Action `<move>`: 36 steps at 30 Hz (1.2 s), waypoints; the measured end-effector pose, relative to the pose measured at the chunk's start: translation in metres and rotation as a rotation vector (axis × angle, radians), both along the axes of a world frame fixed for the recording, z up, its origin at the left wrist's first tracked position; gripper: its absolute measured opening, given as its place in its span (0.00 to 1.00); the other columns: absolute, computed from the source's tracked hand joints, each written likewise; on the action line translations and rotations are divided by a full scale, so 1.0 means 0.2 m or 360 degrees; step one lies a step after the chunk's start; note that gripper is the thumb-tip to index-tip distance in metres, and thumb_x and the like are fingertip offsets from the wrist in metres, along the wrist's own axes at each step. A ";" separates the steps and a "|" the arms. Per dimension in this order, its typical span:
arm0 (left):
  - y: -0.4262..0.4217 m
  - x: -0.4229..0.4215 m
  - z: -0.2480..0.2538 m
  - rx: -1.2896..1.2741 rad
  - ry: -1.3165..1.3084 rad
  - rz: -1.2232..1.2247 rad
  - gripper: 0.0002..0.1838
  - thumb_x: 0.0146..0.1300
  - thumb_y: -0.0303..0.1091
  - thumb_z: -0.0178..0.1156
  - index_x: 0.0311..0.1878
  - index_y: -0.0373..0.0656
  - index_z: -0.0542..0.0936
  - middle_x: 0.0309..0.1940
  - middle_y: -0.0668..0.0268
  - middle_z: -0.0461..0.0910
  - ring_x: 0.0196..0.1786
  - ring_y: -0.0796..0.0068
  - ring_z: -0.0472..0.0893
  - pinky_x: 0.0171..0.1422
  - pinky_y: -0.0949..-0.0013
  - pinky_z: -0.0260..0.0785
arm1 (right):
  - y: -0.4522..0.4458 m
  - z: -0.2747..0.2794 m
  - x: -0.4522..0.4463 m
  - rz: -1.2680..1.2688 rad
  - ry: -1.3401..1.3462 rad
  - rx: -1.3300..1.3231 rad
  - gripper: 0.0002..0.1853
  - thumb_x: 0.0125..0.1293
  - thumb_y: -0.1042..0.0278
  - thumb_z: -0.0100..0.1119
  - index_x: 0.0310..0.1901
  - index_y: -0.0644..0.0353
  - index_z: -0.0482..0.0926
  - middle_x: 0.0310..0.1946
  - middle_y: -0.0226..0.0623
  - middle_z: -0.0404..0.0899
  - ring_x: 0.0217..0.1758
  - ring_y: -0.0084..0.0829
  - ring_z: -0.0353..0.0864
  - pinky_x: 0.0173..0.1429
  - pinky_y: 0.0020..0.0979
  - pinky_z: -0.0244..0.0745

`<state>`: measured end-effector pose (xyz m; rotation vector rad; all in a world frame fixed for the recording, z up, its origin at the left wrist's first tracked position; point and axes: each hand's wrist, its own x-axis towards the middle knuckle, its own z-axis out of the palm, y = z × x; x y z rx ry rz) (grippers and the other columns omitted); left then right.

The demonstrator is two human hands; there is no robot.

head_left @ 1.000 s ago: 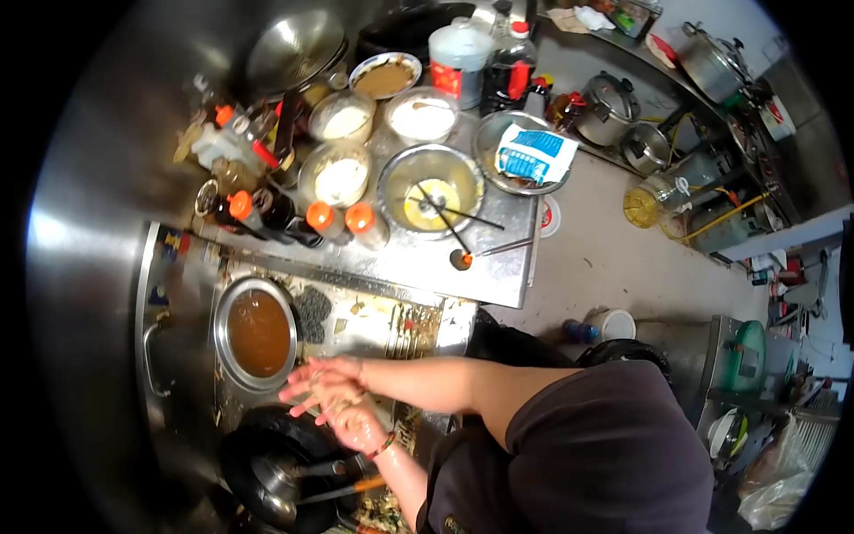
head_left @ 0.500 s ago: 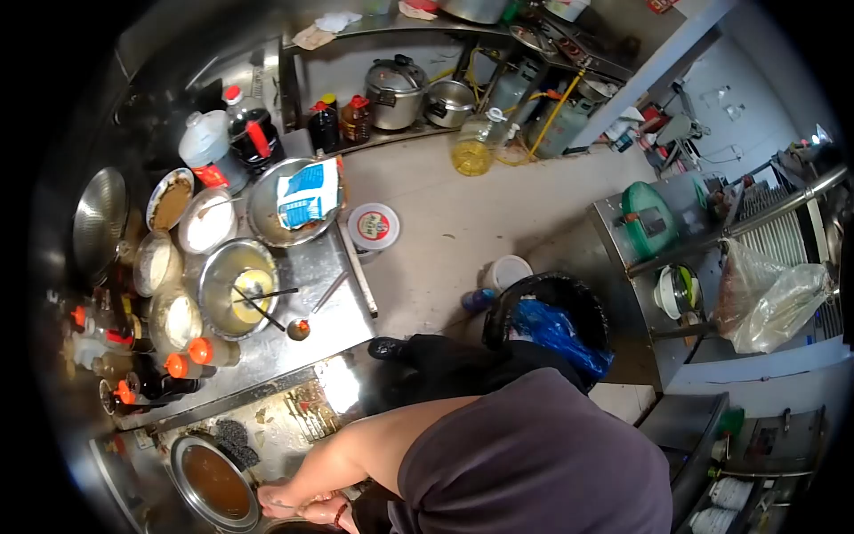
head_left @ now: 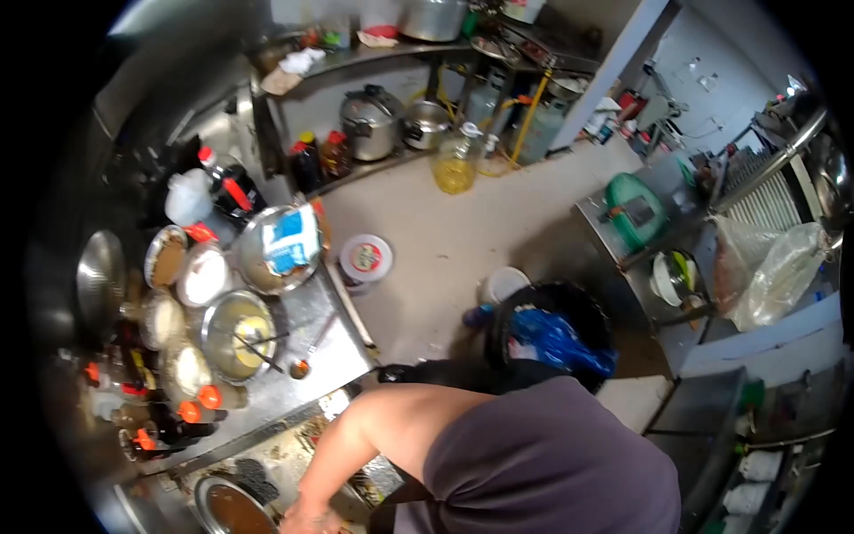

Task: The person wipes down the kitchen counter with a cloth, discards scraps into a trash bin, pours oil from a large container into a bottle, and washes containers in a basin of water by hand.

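Observation:
My right hand (head_left: 307,518) is low in view at the bottom edge, its fingers cut off and blurred, so what it holds, if anything, does not show. Just left of it stands a metal pot (head_left: 204,500) with brown liquid (head_left: 233,509) inside, partly cropped by the frame. Behind the pot lies dark scouring mesh (head_left: 256,481) on a wet, soiled metal surface (head_left: 298,449). My left hand cannot be made out.
A steel counter (head_left: 325,351) carries a mixing bowl (head_left: 206,338) with chopsticks, powder bowls and several bottles. A white-lidded tub (head_left: 366,258) stands beside it. A black bin (head_left: 600,311) with a blue bag (head_left: 556,343) is near my legs.
The view has shifted, so the pot and my right hand sit lower in the picture. My left hand with its bracelet, visible before beside the right, has dropped out of sight.

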<state>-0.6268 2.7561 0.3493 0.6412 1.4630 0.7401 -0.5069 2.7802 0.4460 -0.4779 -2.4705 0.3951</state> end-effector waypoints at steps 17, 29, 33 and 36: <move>0.03 -0.24 0.02 0.0087 0.0424 0.0018 0.14 0.68 0.45 0.44 0.40 0.44 0.72 0.32 0.65 0.71 0.35 0.74 0.70 0.34 0.68 0.60 | 0.12 -0.14 -0.17 -0.0327 -0.0741 -0.0311 0.11 0.56 0.62 0.52 0.32 0.57 0.82 0.32 0.38 0.83 0.38 0.41 0.83 0.38 0.41 0.77; -0.04 -0.07 0.05 0.0729 0.1073 -0.0150 0.31 0.71 0.48 0.39 0.40 0.22 0.76 0.31 0.44 0.79 0.31 0.57 0.75 0.39 0.56 0.67 | 0.08 -0.29 -0.10 -0.0588 -0.0701 -0.1084 0.10 0.55 0.66 0.55 0.32 0.61 0.83 0.33 0.45 0.83 0.39 0.44 0.83 0.41 0.40 0.77; -0.10 -0.05 0.05 0.0980 0.1294 -0.0121 0.25 0.71 0.43 0.41 0.36 0.27 0.76 0.31 0.42 0.77 0.28 0.52 0.73 0.36 0.54 0.64 | 0.11 -0.56 -0.31 -0.0365 -0.0898 -0.1212 0.10 0.49 0.68 0.62 0.34 0.61 0.83 0.35 0.43 0.82 0.40 0.43 0.82 0.40 0.38 0.77; -0.26 0.03 0.35 0.0882 0.1075 -0.0297 0.16 0.68 0.38 0.48 0.42 0.31 0.73 0.35 0.50 0.75 0.36 0.59 0.72 0.44 0.60 0.64 | -0.02 -0.46 -0.27 -0.0259 -0.0560 -0.0985 0.29 0.40 0.60 0.71 0.47 0.61 0.76 0.35 0.45 0.80 0.45 0.46 0.79 0.48 0.35 0.75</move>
